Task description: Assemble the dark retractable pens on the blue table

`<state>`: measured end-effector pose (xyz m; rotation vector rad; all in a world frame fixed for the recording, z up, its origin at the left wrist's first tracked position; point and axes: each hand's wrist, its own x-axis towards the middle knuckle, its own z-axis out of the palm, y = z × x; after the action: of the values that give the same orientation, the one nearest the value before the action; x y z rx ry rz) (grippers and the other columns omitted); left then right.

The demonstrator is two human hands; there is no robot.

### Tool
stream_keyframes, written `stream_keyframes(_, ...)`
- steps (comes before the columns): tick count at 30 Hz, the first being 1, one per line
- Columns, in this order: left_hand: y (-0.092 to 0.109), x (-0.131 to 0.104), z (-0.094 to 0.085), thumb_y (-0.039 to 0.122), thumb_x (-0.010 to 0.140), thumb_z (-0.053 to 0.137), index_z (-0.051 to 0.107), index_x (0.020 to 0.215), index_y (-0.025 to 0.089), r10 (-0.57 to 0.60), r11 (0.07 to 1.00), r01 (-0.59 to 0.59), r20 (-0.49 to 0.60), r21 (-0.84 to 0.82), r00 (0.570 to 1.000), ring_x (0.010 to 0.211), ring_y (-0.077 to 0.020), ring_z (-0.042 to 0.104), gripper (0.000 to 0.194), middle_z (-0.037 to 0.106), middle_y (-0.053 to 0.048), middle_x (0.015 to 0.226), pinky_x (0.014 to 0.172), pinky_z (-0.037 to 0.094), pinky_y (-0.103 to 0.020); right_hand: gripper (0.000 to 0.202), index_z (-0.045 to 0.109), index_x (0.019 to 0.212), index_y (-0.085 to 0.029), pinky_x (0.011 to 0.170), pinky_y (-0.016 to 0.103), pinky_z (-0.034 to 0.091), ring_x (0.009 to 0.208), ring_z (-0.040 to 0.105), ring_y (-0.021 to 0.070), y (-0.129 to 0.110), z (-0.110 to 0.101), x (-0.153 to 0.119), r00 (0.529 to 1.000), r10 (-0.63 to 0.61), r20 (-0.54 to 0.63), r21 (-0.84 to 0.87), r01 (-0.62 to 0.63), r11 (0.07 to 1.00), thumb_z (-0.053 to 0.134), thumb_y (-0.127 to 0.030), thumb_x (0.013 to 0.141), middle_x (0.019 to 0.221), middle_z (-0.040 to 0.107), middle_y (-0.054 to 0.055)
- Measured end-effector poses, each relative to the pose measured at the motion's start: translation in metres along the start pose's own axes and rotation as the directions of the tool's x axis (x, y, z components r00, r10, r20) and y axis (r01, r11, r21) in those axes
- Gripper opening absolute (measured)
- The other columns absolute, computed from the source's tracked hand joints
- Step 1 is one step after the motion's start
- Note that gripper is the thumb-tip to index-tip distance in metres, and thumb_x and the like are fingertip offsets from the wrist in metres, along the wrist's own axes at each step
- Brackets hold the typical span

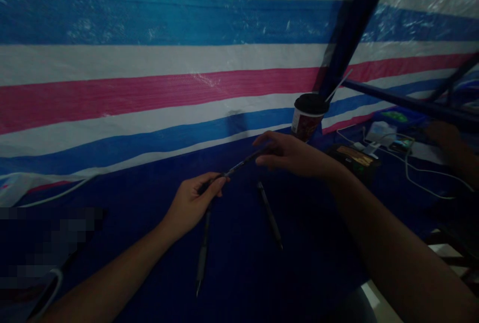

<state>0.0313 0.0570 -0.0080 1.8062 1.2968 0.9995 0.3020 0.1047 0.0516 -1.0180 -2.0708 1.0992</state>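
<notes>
A dark, slim pen [239, 166] is held at a slant above the blue table. My left hand [196, 201] pinches its lower end between thumb and fingers. At the upper end, my right hand [288, 156] has its fingers curled around the pen, partly hiding that tip. A second pen [202, 258] lies on the table below my left hand, its point towards me and its top end covered by the hand. Between the hands and nearer to me, a third pen [270, 216] rests with its point also facing me.
Behind my right hand stands a lidded paper cup [309, 113]. A dark box [352, 158] sits to its right. White cables [407, 166] and a blue tray [400, 116] lie farther right, near another person's hand [445, 133]. Striped sheeting [157, 96] hangs along the back.
</notes>
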Motion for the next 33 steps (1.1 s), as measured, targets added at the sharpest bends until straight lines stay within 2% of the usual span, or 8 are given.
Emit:
stream_keyframes(3, -0.0012, -0.0005, -0.0008, 0.050, 0.091, 0.065, 0.080, 0.090, 0.017, 0.000, 0.999, -0.001, -0.009, -0.035, 1.000, 0.046, -0.0096, 0.045, 0.036, 0.061, 0.002, 0.059, 0.042, 0.029, -0.019, 0.025, 0.066, 0.086, -0.018, 0.063, 0.027, 0.050, 0.062, 0.067, 0.0146, -0.0038, -0.0007, -0.0022, 1.000, 0.002, -0.002, -0.052, -0.002, 0.999, 0.069, -0.042, 0.093, 0.069, 0.072, 0.000)
stream_keyframes(5, -0.0014, -0.0008, -0.0012, 0.049, 0.089, 0.068, 0.081, 0.093, 0.018, 0.020, 0.999, -0.021, -0.014, -0.044, 1.000, 0.049, -0.0105, 0.050, 0.034, 0.064, 0.001, 0.062, 0.045, 0.033, -0.019, 0.047, 0.063, 0.069, -0.018, 0.058, 0.028, 0.045, 0.052, 0.061, 0.0138, -0.0065, -0.0009, -0.0035, 0.996, 0.083, -0.035, -0.204, -0.089, 0.975, 0.053, -0.050, 0.102, 0.056, 0.064, 0.001)
stream_keyframes(10, -0.0012, -0.0005, -0.0023, 0.051, 0.088, 0.067, 0.078, 0.079, 0.018, -0.030, 0.997, 0.026, -0.058, -0.073, 0.998, 0.046, -0.0089, 0.044, 0.036, 0.063, 0.001, 0.060, 0.043, 0.030, -0.020, 0.031, 0.071, 0.104, -0.018, 0.064, 0.026, 0.046, 0.070, 0.069, 0.0169, -0.0087, -0.0035, -0.0060, 1.000, -0.018, -0.013, -0.221, 0.015, 0.975, 0.072, -0.046, 0.090, 0.080, 0.075, 0.002)
stream_keyframes(14, -0.0001, -0.0001, -0.0026, 0.050, 0.088, 0.067, 0.072, 0.069, 0.018, -0.024, 0.996, 0.019, -0.049, -0.090, 0.999, 0.045, -0.0084, 0.042, 0.038, 0.060, 0.003, 0.058, 0.044, 0.029, -0.020, 0.050, 0.066, 0.069, -0.017, 0.062, 0.027, 0.043, 0.057, 0.062, 0.0147, -0.0092, -0.0023, -0.0063, 0.997, 0.075, -0.006, -0.272, -0.073, 0.959, 0.053, -0.053, 0.101, 0.060, 0.067, 0.002)
stream_keyframes(18, 0.0023, 0.0006, -0.0026, 0.048, 0.089, 0.066, 0.069, 0.064, 0.018, -0.007, 0.997, 0.003, -0.050, -0.082, 0.999, 0.047, -0.0091, 0.044, 0.040, 0.061, 0.002, 0.058, 0.046, 0.031, -0.021, 0.032, 0.071, 0.097, -0.018, 0.061, 0.026, 0.041, 0.066, 0.064, 0.0159, -0.0092, -0.0003, -0.0055, 1.000, 0.001, -0.017, -0.257, -0.005, 0.966, 0.069, -0.049, 0.092, 0.075, 0.072, 0.002)
stream_keyframes(23, 0.0021, 0.0012, -0.0033, 0.047, 0.090, 0.064, 0.073, 0.071, 0.019, 0.002, 0.996, -0.006, -0.041, -0.085, 0.999, 0.047, -0.0097, 0.042, 0.035, 0.060, 0.002, 0.057, 0.045, 0.030, -0.021, 0.047, 0.068, 0.079, -0.017, 0.062, 0.027, 0.041, 0.062, 0.061, 0.0146, -0.0074, 0.0000, -0.0053, 1.000, 0.012, 0.010, -0.253, -0.009, 0.967, 0.051, -0.053, 0.102, 0.069, 0.068, 0.003)
stream_keyframes(27, -0.0005, 0.0015, -0.0036, 0.048, 0.091, 0.064, 0.069, 0.064, 0.019, 0.005, 0.998, -0.009, -0.047, -0.070, 0.999, 0.049, -0.0104, 0.043, 0.040, 0.061, 0.001, 0.059, 0.046, 0.031, -0.022, 0.031, 0.069, 0.098, -0.018, 0.064, 0.027, 0.041, 0.068, 0.062, 0.0159, -0.0074, -0.0020, -0.0060, 1.000, -0.024, -0.003, -0.277, 0.022, 0.961, 0.072, -0.048, 0.090, 0.076, 0.070, 0.001)
stream_keyframes(33, -0.0045, 0.0027, -0.0042, 0.050, 0.093, 0.062, 0.073, 0.073, 0.019, -0.009, 0.994, 0.002, -0.063, -0.110, 0.998, 0.052, -0.0114, 0.046, 0.039, 0.059, 0.002, 0.060, 0.049, 0.034, -0.023, 0.055, 0.060, 0.066, -0.019, 0.061, 0.027, 0.039, 0.056, 0.053, 0.0119, -0.0097, 0.0014, -0.0060, 0.995, 0.002, 0.099, -0.293, 0.028, 0.956, 0.046, -0.054, 0.105, 0.060, 0.061, -0.001)
